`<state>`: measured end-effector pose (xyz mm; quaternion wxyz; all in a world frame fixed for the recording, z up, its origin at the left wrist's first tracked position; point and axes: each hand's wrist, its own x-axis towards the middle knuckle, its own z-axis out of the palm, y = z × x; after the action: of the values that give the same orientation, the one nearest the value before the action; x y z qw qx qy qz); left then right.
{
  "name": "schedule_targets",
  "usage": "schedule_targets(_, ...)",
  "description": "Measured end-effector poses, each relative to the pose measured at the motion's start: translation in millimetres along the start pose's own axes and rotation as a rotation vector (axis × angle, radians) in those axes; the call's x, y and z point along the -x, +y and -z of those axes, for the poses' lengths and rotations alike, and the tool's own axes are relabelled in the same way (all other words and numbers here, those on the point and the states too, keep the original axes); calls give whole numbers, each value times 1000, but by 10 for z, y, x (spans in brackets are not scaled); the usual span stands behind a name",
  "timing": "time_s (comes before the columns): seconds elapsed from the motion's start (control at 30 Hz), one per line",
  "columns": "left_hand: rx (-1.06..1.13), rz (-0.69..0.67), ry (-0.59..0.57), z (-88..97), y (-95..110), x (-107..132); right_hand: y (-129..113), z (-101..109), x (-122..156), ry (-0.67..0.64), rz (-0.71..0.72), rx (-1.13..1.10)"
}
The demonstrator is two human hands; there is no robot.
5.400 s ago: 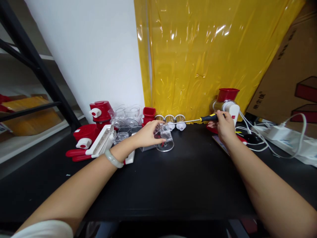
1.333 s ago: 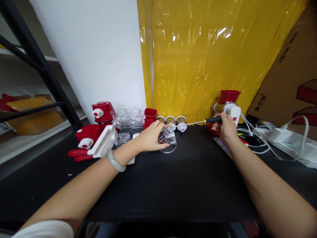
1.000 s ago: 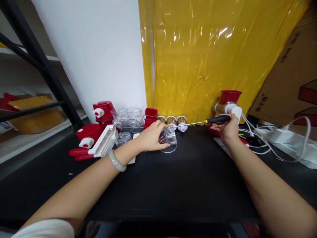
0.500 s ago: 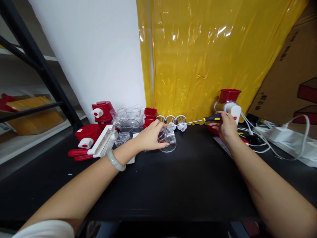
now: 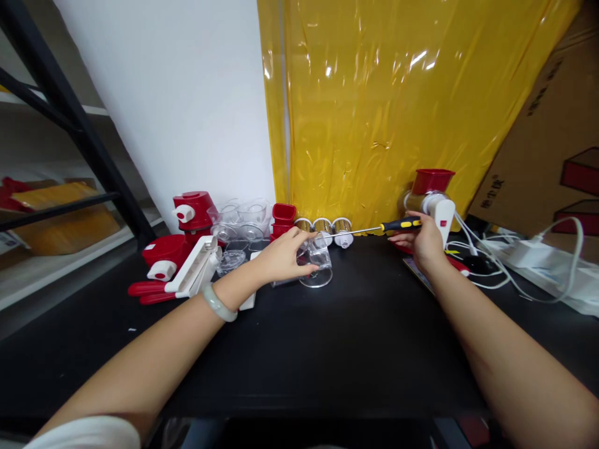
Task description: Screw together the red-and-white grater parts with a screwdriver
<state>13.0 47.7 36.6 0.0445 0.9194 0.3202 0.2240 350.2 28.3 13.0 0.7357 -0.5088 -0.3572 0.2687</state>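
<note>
My left hand (image 5: 291, 254) grips a clear plastic part (image 5: 320, 257) with a round rim, thumb on the near side and fingers over the top. In my right hand (image 5: 425, 242) is a screwdriver (image 5: 401, 224) with a black and yellow handle, held nearly level. Its long metal shaft points left, and the tip reaches the upper side of the clear part; the exact contact is too small to make out. Behind the shaft stand several metal grater drums (image 5: 343, 231) with white ends.
Red housings (image 5: 168, 254), white crank arms with red handles (image 5: 191, 268) and clear plastic parts (image 5: 248, 218) lie at the left. An assembled red and white grater (image 5: 435, 193) stands at right, near white cables and a power strip (image 5: 556, 262). A yellow film (image 5: 397, 112) hangs behind the black table (image 5: 346, 349).
My right hand has shifted slightly left, its fingers loosening and re-placed around the screwdriver handle, which has turned. My left hand and the clear part have barely moved.
</note>
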Motion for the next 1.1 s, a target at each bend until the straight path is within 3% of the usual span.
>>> schedule_targets(0.43, 108, -40, 15, -10, -54, -10, -55, -38, 35, -2, -153, -62)
schedule_targets(0.87, 128, -52, 15, 2, -35, 2, 75, 28, -28, -6, 96, 27)
schedule_targets(1.1, 112, -74, -20, 45, -28, -3, 80, 47, -29, -14, -33, -68)
